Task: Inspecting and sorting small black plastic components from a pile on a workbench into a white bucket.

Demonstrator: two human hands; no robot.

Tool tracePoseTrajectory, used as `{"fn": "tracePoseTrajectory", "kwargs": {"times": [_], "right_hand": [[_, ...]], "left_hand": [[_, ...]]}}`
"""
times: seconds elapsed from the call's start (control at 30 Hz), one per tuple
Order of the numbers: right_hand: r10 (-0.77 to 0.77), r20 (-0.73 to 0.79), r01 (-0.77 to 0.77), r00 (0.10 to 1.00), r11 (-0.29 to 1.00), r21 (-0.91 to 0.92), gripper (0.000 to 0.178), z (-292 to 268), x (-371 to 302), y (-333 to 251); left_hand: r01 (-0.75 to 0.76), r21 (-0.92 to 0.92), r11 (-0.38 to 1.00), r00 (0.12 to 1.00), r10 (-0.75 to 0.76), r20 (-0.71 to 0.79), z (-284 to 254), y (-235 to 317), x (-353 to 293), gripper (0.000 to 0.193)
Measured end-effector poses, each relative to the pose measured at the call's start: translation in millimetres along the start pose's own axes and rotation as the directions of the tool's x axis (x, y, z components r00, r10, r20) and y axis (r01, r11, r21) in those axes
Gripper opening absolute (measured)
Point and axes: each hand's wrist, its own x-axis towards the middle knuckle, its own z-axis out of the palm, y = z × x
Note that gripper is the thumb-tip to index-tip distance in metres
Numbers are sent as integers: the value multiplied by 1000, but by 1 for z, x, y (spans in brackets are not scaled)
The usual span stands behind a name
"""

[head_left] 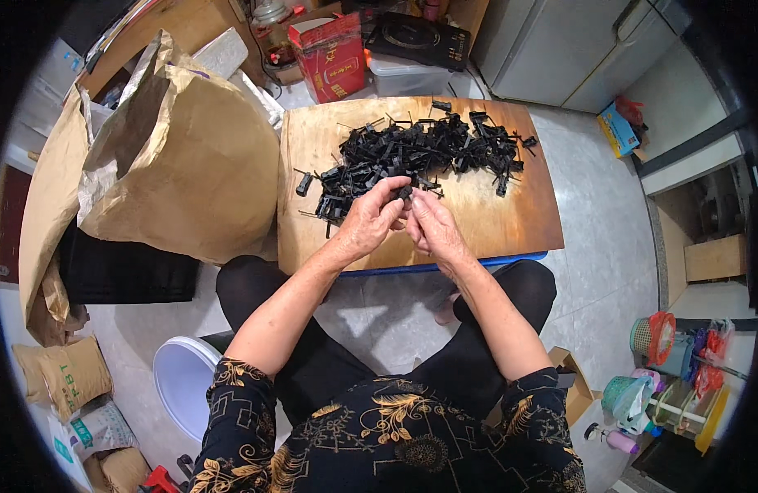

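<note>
Where reach seems easiest, a pile (420, 149) lies at twelve o'clock; the left hand (367, 222) pinches a black piece (405, 192); the curled right hand's (437, 227) hold is unclear.

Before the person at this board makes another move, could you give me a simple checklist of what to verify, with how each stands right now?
1. Left hand has a small black piece at its fingertips: ok.
2. Right hand is close to that piece: ok, its fingertips are right beside it.
3. Right hand's own grip on the piece: cannot tell, the fingers hide the contact.
4. Heap of black pieces lies on the wooden board: ok.
5. Heap neatly sorted: not ok, the pieces lie jumbled, with a few strays apart.
6. Contents of the large paper sack: cannot tell, its inside is hidden.
</note>
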Motion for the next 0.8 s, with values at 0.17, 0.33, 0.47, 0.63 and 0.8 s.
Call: {"fn": "tracePoseTrajectory", "kwargs": {"times": [0.17,0.33,0.47,0.63,0.8], "right_hand": [[43,18,-43,999,997,58,33,2,2,1],[96,-2,-94,995,983,159,31,7,2,-3],[109,-3,-106,994,977,186,31,6,5,-2],[129,6,-127,992,965,228,27,11,10,4],[129,12,-128,992,961,246,30,13,15,2]], "left_hand": [[-13,43,999,1000,14,-17,6,0,3,33],[-27,63,998,999,29,-25,5,-2,5,34],[-51,75,996,997,55,-51,5,-7,6,33],[-88,226,970,988,113,-103,5,-10,5,30],[-60,166,984,986,84,-144,3,-7,12,30]]}}
